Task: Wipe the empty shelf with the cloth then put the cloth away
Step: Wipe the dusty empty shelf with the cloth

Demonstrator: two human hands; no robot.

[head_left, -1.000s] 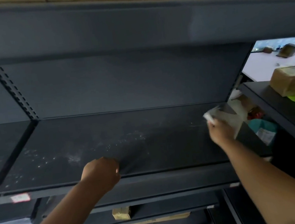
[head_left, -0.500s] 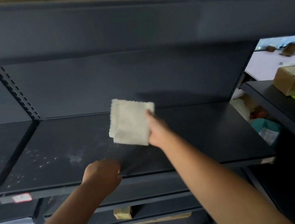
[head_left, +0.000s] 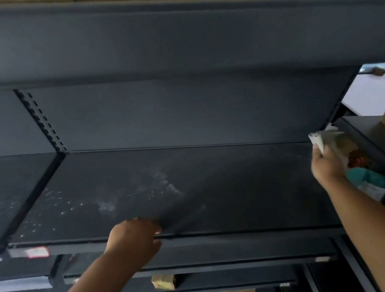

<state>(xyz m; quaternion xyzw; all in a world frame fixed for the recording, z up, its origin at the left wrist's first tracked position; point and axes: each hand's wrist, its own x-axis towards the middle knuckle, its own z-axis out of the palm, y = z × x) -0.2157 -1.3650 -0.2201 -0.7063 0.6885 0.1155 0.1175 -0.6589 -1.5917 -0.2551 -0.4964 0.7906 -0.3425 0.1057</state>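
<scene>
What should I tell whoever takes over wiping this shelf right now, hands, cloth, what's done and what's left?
Left hand: resting on the front edge of the empty shelf, fingers curled over the lip, holding nothing.
Right hand: at the shelf's far right end, gripping the pale cloth, which is bunched near the back right corner.
Done: the right half of the shelf looks mostly free of dust.
Left: white dust specks remain on the left and centre of the shelf. Wipe those, then put the cloth away.

Dim, soft, daylight from right
</scene>
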